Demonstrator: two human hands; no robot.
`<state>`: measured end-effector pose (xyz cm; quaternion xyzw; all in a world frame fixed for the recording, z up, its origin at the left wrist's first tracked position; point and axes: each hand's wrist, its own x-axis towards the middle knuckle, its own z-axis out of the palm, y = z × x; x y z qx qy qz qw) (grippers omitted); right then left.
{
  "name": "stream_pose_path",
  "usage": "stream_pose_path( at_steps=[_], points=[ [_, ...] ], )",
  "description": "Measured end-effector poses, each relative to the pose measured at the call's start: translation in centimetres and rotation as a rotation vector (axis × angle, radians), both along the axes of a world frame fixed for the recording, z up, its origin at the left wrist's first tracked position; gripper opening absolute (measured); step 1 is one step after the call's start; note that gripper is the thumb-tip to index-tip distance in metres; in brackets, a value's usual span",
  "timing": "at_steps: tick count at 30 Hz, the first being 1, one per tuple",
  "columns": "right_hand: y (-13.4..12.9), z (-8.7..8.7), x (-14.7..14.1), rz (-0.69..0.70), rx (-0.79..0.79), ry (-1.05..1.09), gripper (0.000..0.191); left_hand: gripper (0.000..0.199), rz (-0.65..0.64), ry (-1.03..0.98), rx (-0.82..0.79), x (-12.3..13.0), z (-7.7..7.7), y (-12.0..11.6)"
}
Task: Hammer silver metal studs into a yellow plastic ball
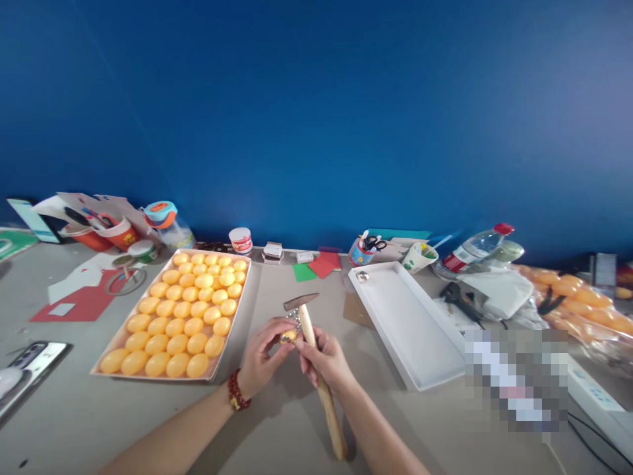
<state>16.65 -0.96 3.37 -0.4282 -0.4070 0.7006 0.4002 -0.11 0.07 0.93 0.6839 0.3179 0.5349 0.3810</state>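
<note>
My left hand [267, 353], with a beaded bracelet at the wrist, is closed on an orange ball [288, 336] low over the middle of the table. Silvery bits [294, 316] show just beyond its fingers; whether they sit on the ball or on the table I cannot tell. My right hand [324, 359] is wrapped around the wooden handle of a hammer [307, 324], whose metal head points away from me. The right fingertips come close to the ball, and any small piece between them is too small to make out.
A shallow box of orange balls [217, 371] stands at left. On the right lies a white tray [420, 323] with one silvery ball [362, 277]. Cups, coloured paper, a plastic bottle [477, 251] and bagged orange balls [578, 297] line the back. A phone [37, 359] lies far left.
</note>
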Motion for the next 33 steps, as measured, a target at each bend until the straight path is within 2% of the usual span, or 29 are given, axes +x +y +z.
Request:
stream_pose_path(
  at_steps=[13,33],
  points=[
    [0.1,-0.26,-0.01,-0.002,-0.007,-0.025,0.043,0.025,0.02,0.029,-0.021,0.01,-0.15,-0.05],
    [-0.01,0.51,-0.25,-0.012,0.009,-0.015,0.042,0.027,0.066,0.122,0.042,-0.3,-0.15,-0.09]
  ],
)
